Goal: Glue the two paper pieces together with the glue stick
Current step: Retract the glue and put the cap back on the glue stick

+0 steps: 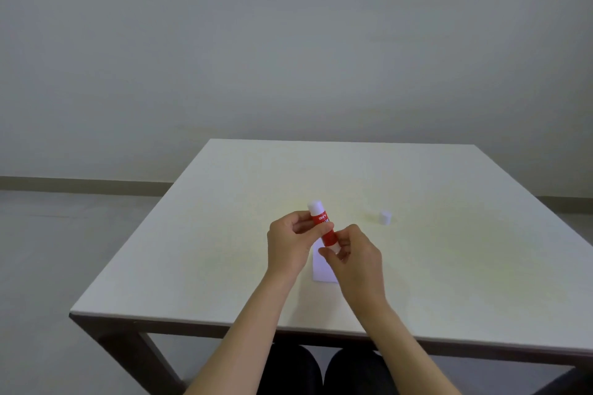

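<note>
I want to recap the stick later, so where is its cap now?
The white cap stands on the table, right of the hands and apart from them.

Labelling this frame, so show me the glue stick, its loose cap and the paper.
glue stick (323,226), head view: red label.
cap (384,217), head view: side wall.
paper (322,269), head view: bare near part.

Near the table's (224,234) middle, both hands hold the glue stick (322,226) above the paper (321,271). The cap (384,217) stands right of them, toward the far edge.
</note>
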{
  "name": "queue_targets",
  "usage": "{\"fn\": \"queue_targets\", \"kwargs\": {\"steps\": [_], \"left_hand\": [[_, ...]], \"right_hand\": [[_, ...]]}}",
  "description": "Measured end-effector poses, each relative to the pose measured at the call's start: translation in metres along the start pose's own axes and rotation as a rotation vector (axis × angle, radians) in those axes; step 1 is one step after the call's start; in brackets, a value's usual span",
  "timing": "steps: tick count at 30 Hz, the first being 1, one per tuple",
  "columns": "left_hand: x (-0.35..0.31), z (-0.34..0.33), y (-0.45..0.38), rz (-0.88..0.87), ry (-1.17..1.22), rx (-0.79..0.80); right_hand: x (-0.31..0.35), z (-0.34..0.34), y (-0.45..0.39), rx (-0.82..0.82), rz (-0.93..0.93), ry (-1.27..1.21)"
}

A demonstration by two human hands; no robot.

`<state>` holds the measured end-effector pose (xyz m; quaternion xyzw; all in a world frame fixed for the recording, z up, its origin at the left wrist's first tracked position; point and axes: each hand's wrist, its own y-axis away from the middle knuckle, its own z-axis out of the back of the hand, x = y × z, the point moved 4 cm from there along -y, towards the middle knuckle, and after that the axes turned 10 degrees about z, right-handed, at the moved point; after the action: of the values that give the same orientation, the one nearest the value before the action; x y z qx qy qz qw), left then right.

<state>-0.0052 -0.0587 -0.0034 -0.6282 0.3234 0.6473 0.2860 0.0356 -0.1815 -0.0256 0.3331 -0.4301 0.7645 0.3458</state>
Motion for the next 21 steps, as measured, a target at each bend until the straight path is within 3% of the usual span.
{"fn": "queue_targets", "kwargs": {"steps": [3, 7, 9, 12, 15, 18, 21], "left_hand": [[-0.002, 0.011, -0.003, -0.025, -0.047, -0.02], [0.0, 0.031, -0.007, -0.073, -0.161, 0.062], [0.003, 0.036, -0.008, -0.058, -0.164, 0.09], [0.01, 0.034, -0.01, -0.021, -0.175, 0.123], [0.011, 0.03, -0.008, -0.008, -0.181, 0.16], [0.009, 0.031, -0.005, -0.023, -0.187, 0.199], [0.008, 0.032, -0.007, -0.052, -0.198, 0.215]], "right_hand": [[-0.009, 0.005, -0.017, 0.132, 0.064, 0.058], [-0.045, 0.046, -0.06, 0.075, -0.027, 0.424], [-0.066, 0.054, -0.073, 0.246, -0.073, 0.639], [-0.088, 0.046, -0.076, 0.467, -0.124, 0.755], [-0.088, 0.04, -0.073, 0.454, -0.07, 0.851], [-0.075, 0.043, -0.07, 0.267, -0.055, 0.733], [-0.046, 0.043, -0.071, 0.107, -0.056, 0.274]]}}
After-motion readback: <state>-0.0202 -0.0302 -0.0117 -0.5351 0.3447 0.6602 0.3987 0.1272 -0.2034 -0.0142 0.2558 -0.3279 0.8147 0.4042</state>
